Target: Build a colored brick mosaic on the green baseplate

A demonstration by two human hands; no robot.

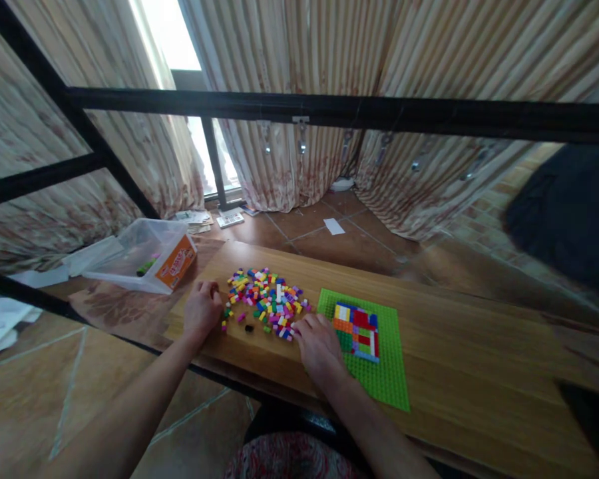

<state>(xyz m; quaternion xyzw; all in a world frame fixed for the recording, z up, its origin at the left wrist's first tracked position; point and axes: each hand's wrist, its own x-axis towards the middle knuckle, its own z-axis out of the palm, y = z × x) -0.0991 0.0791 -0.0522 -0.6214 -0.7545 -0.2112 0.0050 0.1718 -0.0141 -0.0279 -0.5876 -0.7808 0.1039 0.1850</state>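
A loose pile of small coloured toy bricks lies on the wooden table. My left hand rests at the pile's left edge with its fingers curled in; whatever they hold, if anything, is hidden. At the pile's right edge is my right hand, its fingers drawn together and the fingertips against the nearest bricks. I cannot make out what is between them. Just right of that hand lies a green baseplate, bearing a block of joined bricks in blue, red, orange, green, white and yellow.
The wooden table stretches away to the right. Beyond its left end stands a clear plastic bin with an orange label and a few items inside. A black metal rail crosses in front of the curtains. Papers lie on the tiled floor.
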